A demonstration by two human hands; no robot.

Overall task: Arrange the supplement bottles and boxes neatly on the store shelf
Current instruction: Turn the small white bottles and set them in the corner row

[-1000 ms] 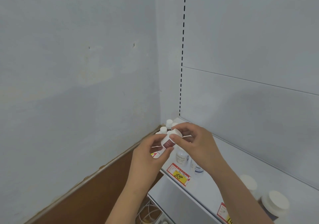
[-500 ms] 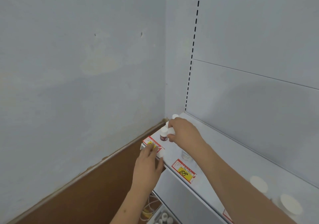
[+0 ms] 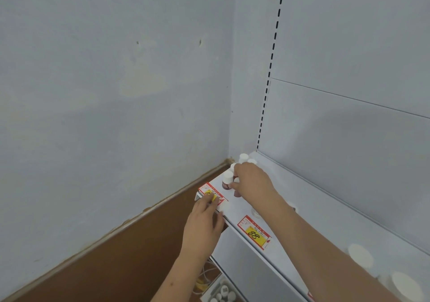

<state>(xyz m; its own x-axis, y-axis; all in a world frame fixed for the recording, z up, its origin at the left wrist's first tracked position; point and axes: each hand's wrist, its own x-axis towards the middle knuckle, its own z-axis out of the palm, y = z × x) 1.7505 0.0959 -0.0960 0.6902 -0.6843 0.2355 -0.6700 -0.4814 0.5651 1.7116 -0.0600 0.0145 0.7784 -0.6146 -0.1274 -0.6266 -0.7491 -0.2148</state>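
Supplement bottle [image 3: 236,191], small with a dark label, stands at the shelf [image 3: 235,206] far-left end among white-capped bottles [image 3: 243,158], right hand [image 3: 252,182] apparently pinching it to line it up, left hand [image 3: 204,222] flat-fingered on the front edge, likely bracing.

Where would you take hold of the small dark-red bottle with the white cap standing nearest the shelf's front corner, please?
Take the small dark-red bottle by its white cap, coming from above. It stands upright with the cap clear on top, while the right hand and other bottles crowd its right and rear sides. The left hand rests at the shelf edge in front, so a side approach looks cramped.
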